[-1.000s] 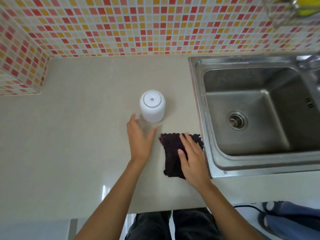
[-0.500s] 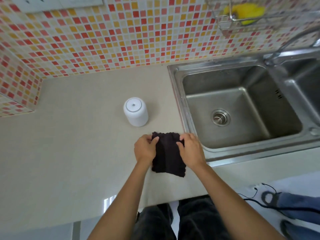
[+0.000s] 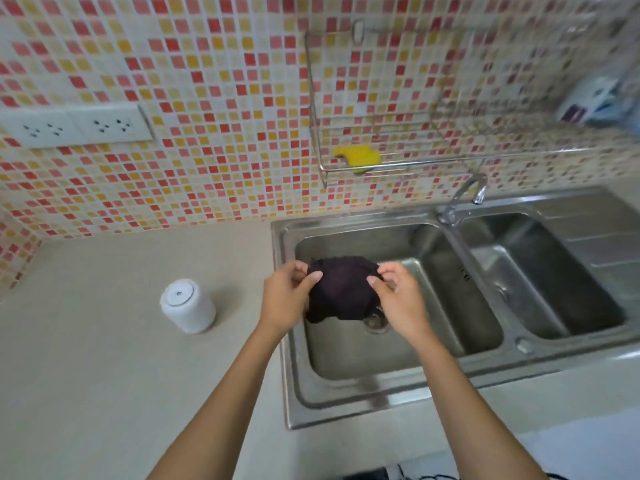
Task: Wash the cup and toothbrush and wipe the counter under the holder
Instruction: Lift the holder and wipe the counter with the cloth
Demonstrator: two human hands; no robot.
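Both hands were up over the left basin, each pinching one side of a dark cloth [image 3: 341, 292] between thumb and fingertips. The left hand [image 3: 285, 299] gripped the cloth's left side, the right hand [image 3: 398, 301] its right side, and the cloth hung bunched and slack between them, clear of the steel below. Its lower edge covered most of the drain [image 3: 375, 322], of which only a rim showed.

The sink [image 3: 346, 396] was a double stainless one, set into the right part of the worktop [image 3: 104, 375], with a curved tap [image 3: 462, 197] rising at the back between the two basins. On the worktop near the sink's left edge, but apart from it, stood a white cylindrical cup [image 3: 187, 305], apparently upside down, though the blur made that hard to be sure of.

Behind, on the mosaic-tiled wall, a wire rack [image 3: 381, 161] hung above the sink with a yellow sponge [image 3: 358, 157] lying in it. A double wall socket [image 3: 76, 126] sat above the worktop's rear left corner.
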